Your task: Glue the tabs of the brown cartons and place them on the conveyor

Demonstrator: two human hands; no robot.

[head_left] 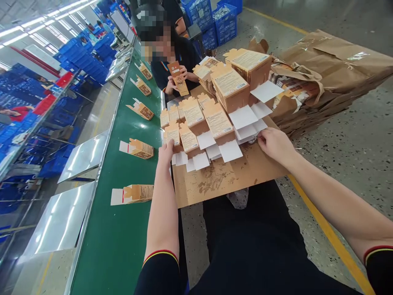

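in the head view, your left hand [166, 152] is at the left edge of the table [190, 188], fingers bent against the front left box of the brown boxes [218, 123]; i cannot tell whether it grips. your right hand [276, 144] is at the right edge, fingers curled beside the white flaps [231, 150] and a bit of clear plastic [252, 140]; what it holds, if anything, i cannot tell.

the brown boxes are crowded over the middle and far part of the table, piled higher toward the far right corner. their white flaps point toward the near edge, where bare, stained cardboard shows. past the far edge, a co-worker [184, 51] holds a flat carton [178, 78] in both hands. along the left edge runs a green belt [101, 229] with five cartons [143, 149] spaced in a row. beyond the far right corner lies a paper-wrapped stack [334, 61].
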